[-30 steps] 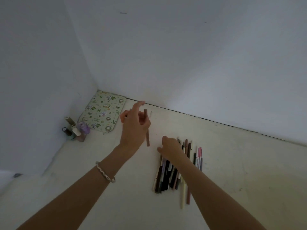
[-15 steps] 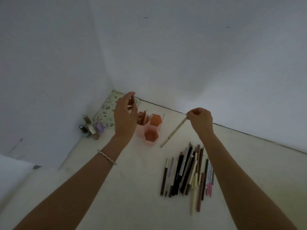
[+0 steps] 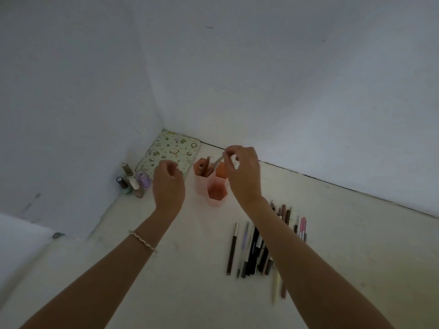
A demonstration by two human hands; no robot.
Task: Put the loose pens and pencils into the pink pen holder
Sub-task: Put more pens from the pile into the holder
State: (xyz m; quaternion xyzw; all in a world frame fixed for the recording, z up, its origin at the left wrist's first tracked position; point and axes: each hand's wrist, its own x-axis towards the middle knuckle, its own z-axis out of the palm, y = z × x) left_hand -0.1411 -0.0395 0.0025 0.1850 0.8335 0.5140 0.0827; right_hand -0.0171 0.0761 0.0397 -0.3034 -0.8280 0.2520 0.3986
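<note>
In the corner of the pale floor, we see the left hand (image 3: 169, 186) hovering just left of the pink pen holder (image 3: 210, 184), fingers loosely curled and carrying nothing. The holder's hexagonal cells stand upright; the far-left cell already contains a few pencils. Directly above it, the right hand (image 3: 243, 172), the nearer of the two, pinches a pale pencil (image 3: 217, 163) by its upper end. We judge its long axis slants down and leftward, lower tip at the far cells, so lowering it comes next. Further right, the loose pens and pencils (image 3: 259, 248) lie roughly parallel, pointing away from us.
</note>
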